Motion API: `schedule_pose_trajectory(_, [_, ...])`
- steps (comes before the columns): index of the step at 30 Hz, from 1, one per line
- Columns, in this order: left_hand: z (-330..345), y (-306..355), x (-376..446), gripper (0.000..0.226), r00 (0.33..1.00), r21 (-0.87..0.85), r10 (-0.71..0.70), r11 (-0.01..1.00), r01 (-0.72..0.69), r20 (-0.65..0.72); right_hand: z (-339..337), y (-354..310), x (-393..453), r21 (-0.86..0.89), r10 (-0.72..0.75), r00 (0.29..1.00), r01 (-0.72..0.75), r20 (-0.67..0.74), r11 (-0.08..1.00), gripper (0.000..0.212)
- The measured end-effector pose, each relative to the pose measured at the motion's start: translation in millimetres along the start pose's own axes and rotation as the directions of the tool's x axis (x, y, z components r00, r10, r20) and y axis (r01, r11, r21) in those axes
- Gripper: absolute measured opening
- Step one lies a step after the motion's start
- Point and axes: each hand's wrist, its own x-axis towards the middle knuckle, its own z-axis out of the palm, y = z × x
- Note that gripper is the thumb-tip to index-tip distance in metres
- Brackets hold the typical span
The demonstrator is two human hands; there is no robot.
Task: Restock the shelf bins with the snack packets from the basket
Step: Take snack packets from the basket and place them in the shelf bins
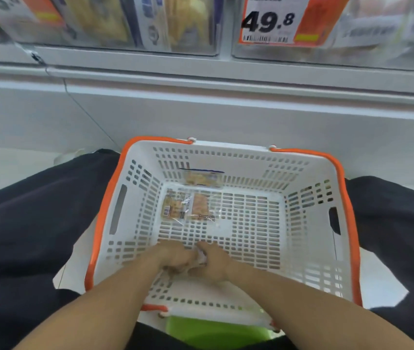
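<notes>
A white slotted plastic shopping basket with orange rim handles [309,223] sits on the floor between the person's dark-trousered legs [24,223], right in front of a white shelf base [226,117]. Both bare forearms reach down into the basket near its close wall, and the two hands meet over the basket floor. The left hand [173,256] has its fingers curled downward, and the right hand [213,263] is curled beside it, touching it; between them a crumpled bit of clear, whitish wrapper [201,256] shows, so both hands appear to be gripping one small snack packet together, though most of it is hidden under the fingers. Further in, on the basket floor toward the far left corner, lie two clear snack packets with tan contents: one with a barcode label [175,207] and, just beside it on the right and overlapping it, a second flat one [202,207]. A third clear packet with a blue top edge [203,178] leans against the basket's far wall just above them. Above the shelf base, clear-fronted shelf bins [125,24] hold blurred yellow and blue packaged goods, and an orange and white price tag reading 49.8 [276,21] hangs on the front of the bin to the right. A bright green object [213,332] shows below the basket's near edge; what it is cannot be told.
</notes>
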Motion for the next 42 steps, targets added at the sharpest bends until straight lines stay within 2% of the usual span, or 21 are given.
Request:
schedule_pose_trajectory(1, [-0.2, 1.3, 2.3, 0.066, 1.0, -0.046, 0.011, 0.999, -0.011, -0.003, -2.7, 7.2, 2.9, 0.029, -0.001, 1.0, 0.001, -0.015, 1.0, 0.103])
schedule_pose_trajectory(3, [-2.6, 5.1, 0.6, 0.065, 0.999, -0.222, 0.027, 0.975, -0.021, 0.024, -11.0, 13.1, 1.4, 0.128, -0.018, 0.997, 0.028, -0.077, 0.991, 0.077])
schedule_pose_trajectory(6, [-12.9, 11.9, -17.5, 0.056, 0.987, -0.533, 0.129, 0.844, -0.062, 0.09, -27.1, 6.9, -2.3, 0.259, -0.034, 0.99, 0.069, -0.137, 0.964, 0.048])
schedule_pose_trajectory(8, [-23.5, 15.7, -36.9, 0.056, 0.965, -0.76, 0.251, 0.641, -0.108, 0.075, -39.7, 2.3, -4.2, 0.264, -0.043, 0.978, 0.097, -0.203, 0.96, 0.036])
schedule_pose_trajectory(9, [-29.4, 16.6, -44.0, 0.064, 0.948, -0.848, 0.316, 0.513, -0.131, 0.044, -47.3, -0.1, -6.2, 0.336, -0.035, 0.981, 0.099, -0.191, 0.937, 0.031])
schedule_pose_trajectory(11, [-41.5, 19.2, -57.5, 0.08, 0.922, -0.938, 0.386, 0.314, -0.148, -0.016, -62.4, -6.2, -10.2, 0.562, -0.018, 0.992, 0.084, -0.122, 0.823, 0.032])
schedule_pose_trajectory(13, [-51.6, 23.4, -68.2, 0.088, 0.92, -0.96, 0.384, 0.223, -0.169, -0.073, -80.1, -19.0, -17.9, 0.669, -0.035, 0.993, 0.104, -0.116, 0.736, 0.035])
schedule_pose_trajectory(15, [-59.6, 29.9, -80.8, 0.089, 0.912, -0.951, 0.385, 0.205, -0.232, -0.139, -94.4, -30.4, -22.9, 0.696, -0.06, 0.983, 0.166, -0.175, 0.698, 0.038])
schedule_pose_trajectory(18, [-72.5, 30.6, -91.4, 0.084, 0.892, -0.941, 0.383, 0.133, -0.31, -0.24, -110.3, -50.0, -32.9, 0.674, -0.123, 0.956, 0.276, -0.266, 0.685, 0.036])
schedule_pose_trajectory(22, [-84.7, 22.3, -94.3, 0.102, 0.837, -0.944, 0.448, -0.052, -0.327, -0.314, -124.3, -73.3, -45.0, 0.624, -0.163, 0.918, 0.369, -0.363, 0.689, 0.04])
schedule_pose_trajectory(24, [-89.0, 20.3, -97.7, 0.098, 0.785, -0.919, 0.482, -0.15, -0.364, -0.389, -131.4, -80.3, -49.5, 0.601, -0.157, 0.885, 0.418, -0.438, 0.681, 0.033])
schedule_pose_trajectory(26, [-92.2, 20.8, -105.7, 0.082, 0.73, -0.881, 0.495, -0.207, -0.426, -0.47, -139.8, -84.7, -55.9, 0.612, -0.132, 0.859, 0.452, -0.494, 0.649, 0.032])
schedule_pose_trajectory(27, [-92.8, 22.9, -109.5, 0.069, 0.716, -0.859, 0.484, -0.189, -0.476, -0.503, -144.2, -85.9, -59.9, 0.628, -0.134, 0.86, 0.457, -0.492, 0.63, 0.032])
schedule_pose_trajectory(28, [-92.9, 24.7, -110.8, 0.053, 0.71, -0.825, 0.451, -0.117, -0.553, -0.54, -149.0, -87.9, -65.6, 0.637, -0.153, 0.872, 0.449, -0.464, 0.627, 0.031])
schedule_pose_trajectory(30, [-93.6, 26.5, -112.6, 0.028, 0.694, -0.698, 0.344, 0.136, -0.703, -0.633, -157.2, -91.6, -77.5, 0.594, -0.221, 0.911, 0.396, -0.348, 0.7, 0.028])
schedule_pose_trajectory(31, [-95.1, 25.6, -112.7, 0.022, 0.674, -0.623, 0.315, 0.259, -0.738, -0.668, -160.8, -93.3, -82.6, 0.531, -0.244, 0.923, 0.373, -0.298, 0.761, 0.029])
schedule_pose_trajectory(33, [-98.7, 23.4, -118.2, 0.02, 0.651, -0.502, 0.343, 0.432, -0.75, -0.678, -165.8, -98.0, -91.7, 0.401, -0.269, 0.92, 0.369, -0.285, 0.838, 0.039])
schedule_pose_trajectory(35, [-104.0, 21.6, -125.0, 0.023, 0.638, -0.341, 0.38, 0.606, -0.719, -0.67, -168.9, -104.2, -98.8, 0.35, -0.303, 0.885, 0.425, -0.354, 0.835, 0.047])
schedule_pose_trajectory(36, [-106.1, 22.3, -128.6, 0.018, 0.629, -0.269, 0.399, 0.659, -0.703, -0.667, -169.9, -108.3, -103.3, 0.357, -0.318, 0.865, 0.459, -0.388, 0.813, 0.045])
schedule_pose_trajectory(39, [-108.8, 28.1, -141.2, 0.006, 0.584, -0.22, 0.387, 0.668, -0.711, -0.713, -173.9, -121.2, -117.4, 0.313, -0.341, 0.824, 0.505, -0.452, 0.805, 0.028])
schedule_pose_trajectory(42, [-112.1, 34.1, -156.7, 0.007, 0.477, -0.197, 0.31, 0.632, -0.75, -0.822, -180.3, -142.6, -139.0, 0.054, -0.417, 0.777, 0.497, -0.471, 0.866, 0.024])
